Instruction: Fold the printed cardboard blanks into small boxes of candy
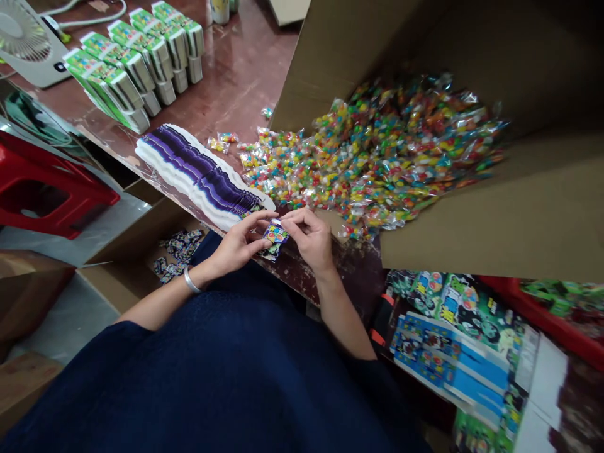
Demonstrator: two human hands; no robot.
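Observation:
Between my two hands, at the table's front edge, is a small printed candy box (pixel 276 234) in purple and green, its top end towards my right hand. My left hand (pixel 243 242) grips its left side with thumb and fingers. At its upper right, the bent fingers of my right hand (pixel 309 236) pinch the end of the box; whether a flap or something else is between them is too small to tell. Just beyond lies a long row of flat purple-and-white box blanks (pixel 198 173). A heap of small clear bags of coloured candies (pixel 358 163) spills towards my right hand.
The candy bags come out of a large cardboard carton (pixel 495 233) lying on its side. Stacks of green cartons (pixel 127 69) and a white fan (pixel 33 44) stand at the back left. An open box (pixel 113 283) with filled small packs sits below left, near a red stool (pixel 47 182).

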